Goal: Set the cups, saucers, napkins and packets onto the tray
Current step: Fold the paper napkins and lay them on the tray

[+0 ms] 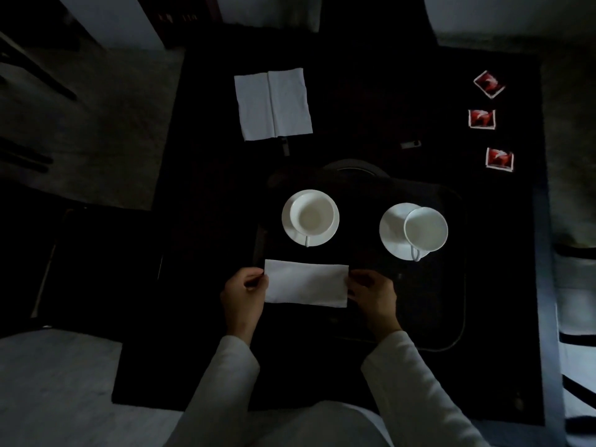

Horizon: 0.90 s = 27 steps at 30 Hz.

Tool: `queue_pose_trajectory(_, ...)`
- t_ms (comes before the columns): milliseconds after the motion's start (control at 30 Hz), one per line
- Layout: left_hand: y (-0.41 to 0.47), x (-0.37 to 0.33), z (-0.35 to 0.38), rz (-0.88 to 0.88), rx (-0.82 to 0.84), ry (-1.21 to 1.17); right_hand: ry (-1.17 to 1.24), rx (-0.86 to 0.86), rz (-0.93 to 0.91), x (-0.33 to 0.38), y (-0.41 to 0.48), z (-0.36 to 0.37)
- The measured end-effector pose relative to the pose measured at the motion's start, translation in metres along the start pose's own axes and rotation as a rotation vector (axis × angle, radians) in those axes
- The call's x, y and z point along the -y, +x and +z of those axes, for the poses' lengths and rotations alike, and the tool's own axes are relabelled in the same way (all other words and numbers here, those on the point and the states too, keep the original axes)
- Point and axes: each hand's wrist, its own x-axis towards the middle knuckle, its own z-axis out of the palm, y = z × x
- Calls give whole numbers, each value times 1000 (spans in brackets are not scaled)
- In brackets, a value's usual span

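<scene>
Lying beyond: unfolded napkin (pixel 273 104), three packets (pixel 482 119)

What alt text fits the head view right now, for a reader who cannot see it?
The left hand and right hand pinch the ends of a folded napkin over a dark tray that bears two cups on two saucers. Beyond it lie an unfolded napkin and three red packets.

The picture is very dim and underexposed; the dark counter (pixel 371 91) swallows detail. Only white things show clearly. Edges toward 9 and 3 o'clock curve and blur.
</scene>
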Motion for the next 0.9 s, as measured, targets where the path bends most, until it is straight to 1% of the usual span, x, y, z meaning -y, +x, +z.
queue_pose_trajectory(200,-2,-4,1,-15,-20,19,-17,-6,-17,2,-4,-4)
queue_pose_trajectory(333,-4,-3,-2,-9,-17,18,-15,5,4,0,-6,-8)
queue_pose_trajectory(433,-7,-4,-4,-4,-10,20,-51,-9,-18,-3,-7,-14)
queue_pose_trajectory(567,-6,-5,-11,-4,-4,5,-62,-34,-77,-2,-9,-25)
queue_pose_trajectory(667,-1,-10,-18,4,-14,-10,-27,-56,-150,13,-13,-34)
queue_pose_trajectory(900,31,-41,-29,117,-4,1,40,-49,-349,81,-4,-41)
